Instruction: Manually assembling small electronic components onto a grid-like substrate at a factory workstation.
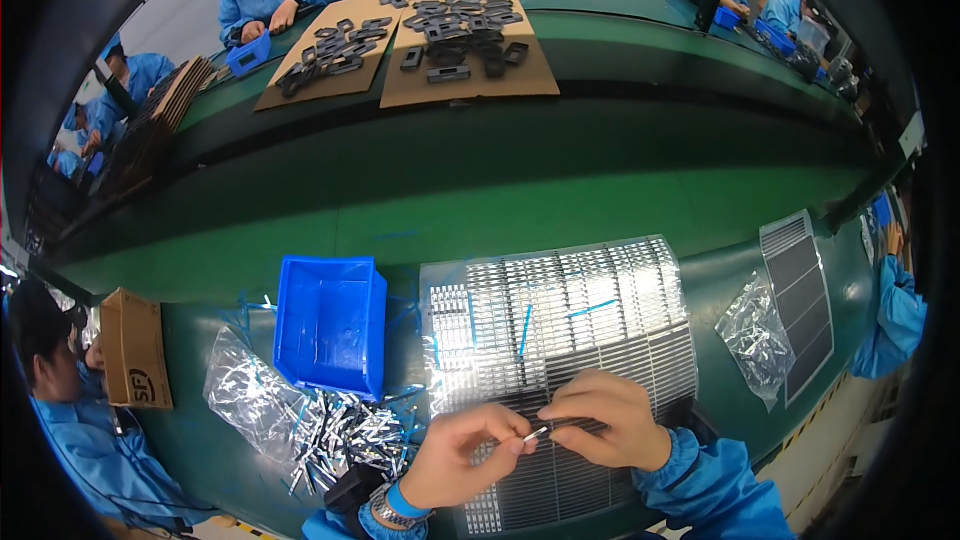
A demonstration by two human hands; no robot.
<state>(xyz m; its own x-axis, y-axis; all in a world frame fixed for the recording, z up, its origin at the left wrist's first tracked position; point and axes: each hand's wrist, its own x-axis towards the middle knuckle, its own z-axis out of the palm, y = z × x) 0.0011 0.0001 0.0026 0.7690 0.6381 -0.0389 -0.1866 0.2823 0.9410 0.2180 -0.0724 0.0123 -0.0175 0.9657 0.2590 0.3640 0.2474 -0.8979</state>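
My left hand [467,457] pinches a small silvery strip [537,433] between thumb and fingertips. My right hand [607,422] meets it at the strip's other end, thumb and forefinger drawn together; whether they grip the strip itself is too small to tell. Both hands are over a large sheet printed with rows of small silver and dark pieces [640,290]. Two thin blue strips [593,309] lie on that sheet. To the left of my left hand is a loose heap of small silvery strips [350,437], beside a clear plastic bag [240,390].
A blue plastic bin [330,325] stands behind the heap. Rightward lie a crumpled clear bag [755,335] and a dark sheet [797,300]. A cardboard box [135,350] is at left, near a co-worker. Across the green bench, cardboard sheets [400,88] carry black frames [460,25].
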